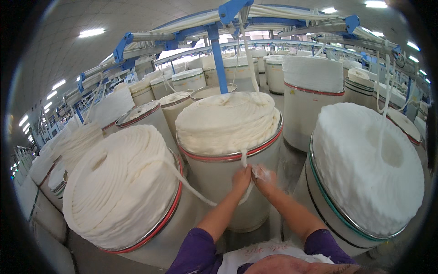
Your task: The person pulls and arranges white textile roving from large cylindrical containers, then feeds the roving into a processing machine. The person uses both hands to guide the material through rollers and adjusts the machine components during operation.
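Both my hands meet in front of the middle can (pixel 230 176), just below its red-banded rim. My left hand (pixel 242 177) is closed on a thick white sliver (pixel 244 159) that hangs over that rim from the coiled fibre (pixel 223 121) on top. My right hand (pixel 264 177) is closed beside it, with a loose white tuft of fibre (pixel 261 172) showing at its fingers. Another sliver strand (pixel 194 191) runs from the left can's coil (pixel 118 178) and sags towards my hands. Where the strands meet is hidden by my fingers.
At the right a green-banded can (pixel 328 196) bears a tall white fibre coil (pixel 365 160). A red-banded can (pixel 305 118) stands behind. A blue post (pixel 218 59) and overhead rails (pixel 269 20) carry hanging strands (pixel 246 50). Several more cans fill the back.
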Motion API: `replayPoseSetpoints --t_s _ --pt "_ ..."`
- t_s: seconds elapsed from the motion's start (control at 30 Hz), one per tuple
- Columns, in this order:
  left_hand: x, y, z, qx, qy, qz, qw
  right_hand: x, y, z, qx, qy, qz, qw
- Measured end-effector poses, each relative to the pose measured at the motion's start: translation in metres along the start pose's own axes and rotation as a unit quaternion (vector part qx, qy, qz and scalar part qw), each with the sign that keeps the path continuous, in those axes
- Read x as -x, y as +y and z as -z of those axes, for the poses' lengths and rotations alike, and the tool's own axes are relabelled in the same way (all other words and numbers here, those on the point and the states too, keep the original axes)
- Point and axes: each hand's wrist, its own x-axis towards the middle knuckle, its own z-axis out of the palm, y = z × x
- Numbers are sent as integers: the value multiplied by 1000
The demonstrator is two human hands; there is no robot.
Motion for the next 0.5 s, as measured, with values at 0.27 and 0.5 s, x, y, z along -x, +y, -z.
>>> replayPoseSetpoints --t_s 0.27,0.5 --pt "-3 -17 -14 278 -29 77 957 4 -2 -2 -29 49 31 998" --pt "-7 4 -14 27 121 53 991 -2 13 -9 -209 -14 -122 970"
